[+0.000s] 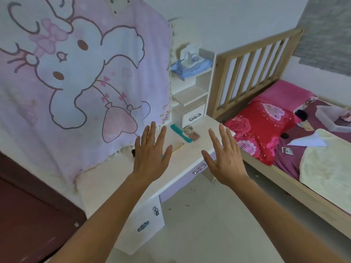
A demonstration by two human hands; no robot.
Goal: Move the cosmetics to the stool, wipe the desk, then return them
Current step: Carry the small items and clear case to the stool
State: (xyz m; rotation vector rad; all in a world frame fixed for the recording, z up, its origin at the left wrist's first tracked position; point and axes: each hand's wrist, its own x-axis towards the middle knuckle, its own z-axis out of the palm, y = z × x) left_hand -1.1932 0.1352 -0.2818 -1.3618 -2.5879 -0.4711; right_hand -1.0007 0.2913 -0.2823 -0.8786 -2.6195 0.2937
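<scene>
Both hands empty: left hand (152, 158) and right hand (226, 158) are flat, backs up, fingers straight and spread, gripping nothing, held over the desk (114, 179); touching it or not, can't tell. Right hand sits over the desk's front right corner, so anything swept that way likely drops to the floor (218, 215) or into the gap beside the bed (284, 179). Cosmetics not clearly readable. What lies on the desk is just beyond the fingertips: teal comb (180, 133) with a trinket cluster (192, 134) touching it, between the two hands; a pale flat strip (178, 147) just beside the left thumb; a dark round bit (133, 152) just left of the left hand, at the hem of the bunny blanket (76, 73). Risk: the hem drapes onto the desk back and could snag fingers or hide small items, and grabbing several loose bits at once invites drops. Stool not in view, so the carry path is a guess; open floor lies below the right hand. Wipes pack (191, 67) is further beyond the fingers, up on the shelf (190, 95).
</scene>
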